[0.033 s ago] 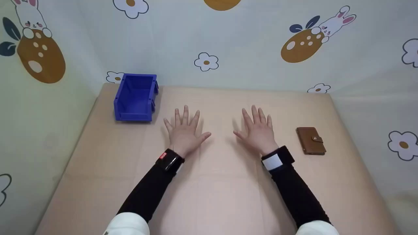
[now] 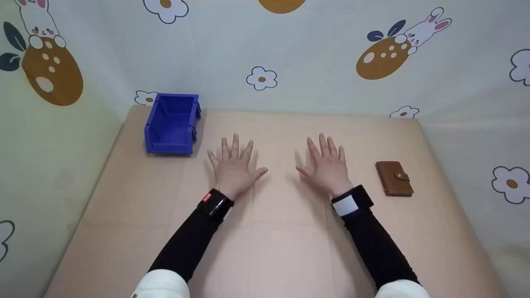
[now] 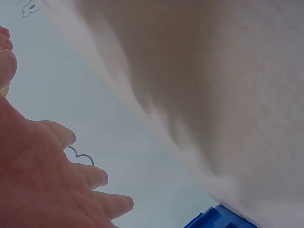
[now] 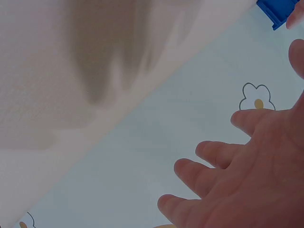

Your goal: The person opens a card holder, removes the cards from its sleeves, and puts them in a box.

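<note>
Palm down, my left hand (image 2: 234, 171) is spread wide with straight fingers and holds nothing. Its palm and fingers (image 3: 114, 203) show at the left of the left wrist view. Closest to it is a blue plastic bin (image 2: 172, 124), standing at the table's back left corner. My right hand (image 2: 328, 170) is spread the same way, also holding nothing; the right wrist view catches its palm (image 4: 256, 175). To its right lies a brown wallet (image 2: 392, 179) with a snap strap, closed and apart from the hand. Shadows of both hands fall on the tabletop.
The beige table (image 2: 265, 248) meets a pale curtain (image 2: 223, 49) printed with flowers and rabbits at the back, with similar cloth along both sides. Black bands (image 2: 216, 203) circle the wrists over dark sleeves.
</note>
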A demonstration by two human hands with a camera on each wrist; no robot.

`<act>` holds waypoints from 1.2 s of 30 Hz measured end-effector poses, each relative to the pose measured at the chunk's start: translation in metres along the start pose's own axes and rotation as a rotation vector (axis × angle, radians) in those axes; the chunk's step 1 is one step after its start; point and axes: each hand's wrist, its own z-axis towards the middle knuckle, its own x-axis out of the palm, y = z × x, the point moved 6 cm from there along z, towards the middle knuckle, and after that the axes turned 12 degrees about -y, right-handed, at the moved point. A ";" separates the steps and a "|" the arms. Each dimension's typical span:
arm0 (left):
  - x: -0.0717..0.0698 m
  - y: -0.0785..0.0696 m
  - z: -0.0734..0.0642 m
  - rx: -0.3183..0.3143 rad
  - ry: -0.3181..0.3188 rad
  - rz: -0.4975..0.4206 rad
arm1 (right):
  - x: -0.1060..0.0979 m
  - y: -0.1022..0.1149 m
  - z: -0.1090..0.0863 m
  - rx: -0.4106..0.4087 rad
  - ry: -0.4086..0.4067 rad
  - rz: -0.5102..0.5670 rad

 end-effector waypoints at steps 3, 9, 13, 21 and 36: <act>0.000 0.000 0.000 0.001 -0.003 0.002 | 0.000 0.000 -0.001 0.000 0.000 0.002; 0.000 -0.003 -0.003 -0.001 0.004 0.011 | -0.001 0.001 -0.003 0.008 0.014 0.007; 0.000 -0.008 -0.003 0.006 0.006 0.003 | -0.003 0.000 -0.004 0.016 0.016 0.006; 0.005 -0.031 -0.001 0.021 0.020 -0.012 | -0.009 -0.006 -0.008 0.008 0.006 0.009; 0.031 -0.144 0.017 0.123 0.093 -0.083 | -0.040 -0.113 -0.038 0.169 -0.030 -0.016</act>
